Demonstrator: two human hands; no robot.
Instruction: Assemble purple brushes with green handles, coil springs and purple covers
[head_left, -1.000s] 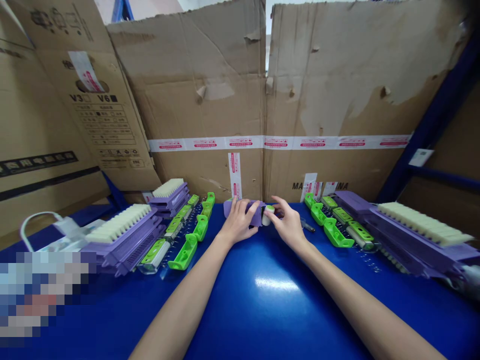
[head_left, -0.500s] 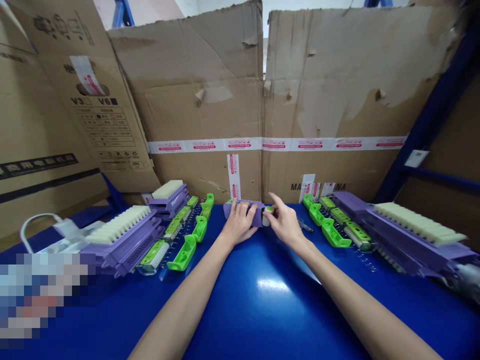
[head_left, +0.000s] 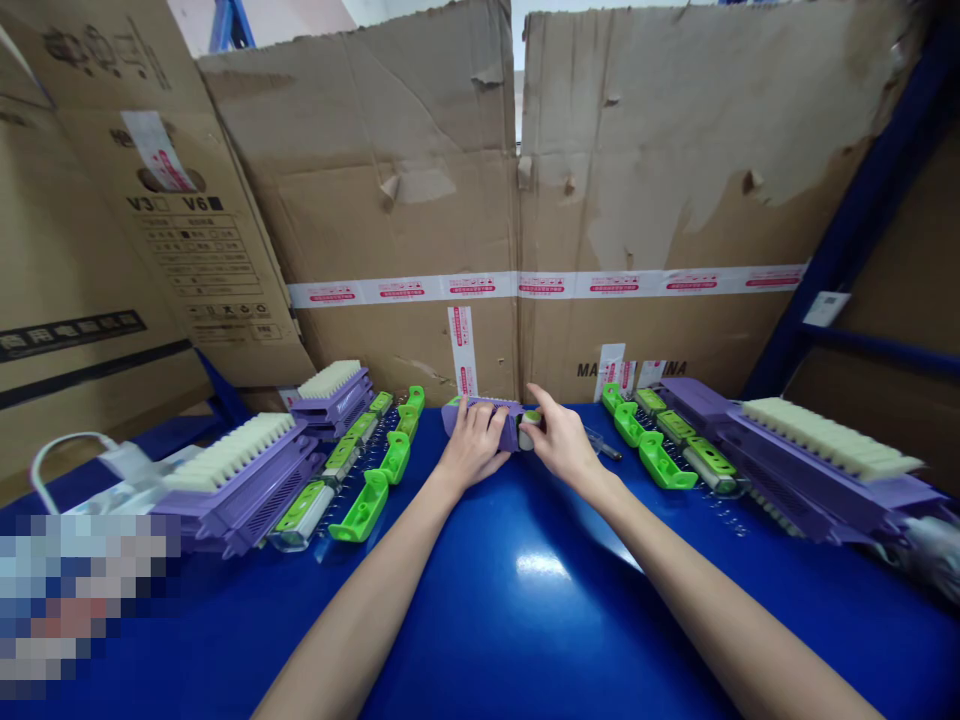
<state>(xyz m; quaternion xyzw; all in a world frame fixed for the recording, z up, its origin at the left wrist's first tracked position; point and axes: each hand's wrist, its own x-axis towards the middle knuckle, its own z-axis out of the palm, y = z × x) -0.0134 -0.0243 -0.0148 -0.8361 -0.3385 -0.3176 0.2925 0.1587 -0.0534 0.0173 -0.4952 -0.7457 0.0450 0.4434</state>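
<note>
My left hand (head_left: 472, 446) is closed over a purple plastic housing (head_left: 511, 433) with a bristled edge, pressing it on the blue table near the cardboard. At the housing's right end my right hand (head_left: 564, 442) pinches a small whitish piece with a green top (head_left: 528, 432) between thumb and fingers; the index finger points up. Whether that piece is joined to the housing I cannot tell. Just right of the right hand lies a thin dark-tipped tool (head_left: 609, 450), partly hidden behind it.
Purple housings with cream bristles stand left (head_left: 232, 480) and right (head_left: 810, 470). Rows of bright green caps (head_left: 361, 508) and green-and-clear parts (head_left: 304, 512) flank the hands. A white power strip (head_left: 120, 495) lies at left. Cardboard (head_left: 405, 230) walls the back.
The view has shifted slightly, moving everything a little left in the picture. Both hands keep nearly the same grip and place on the purple housing and the small piece.
</note>
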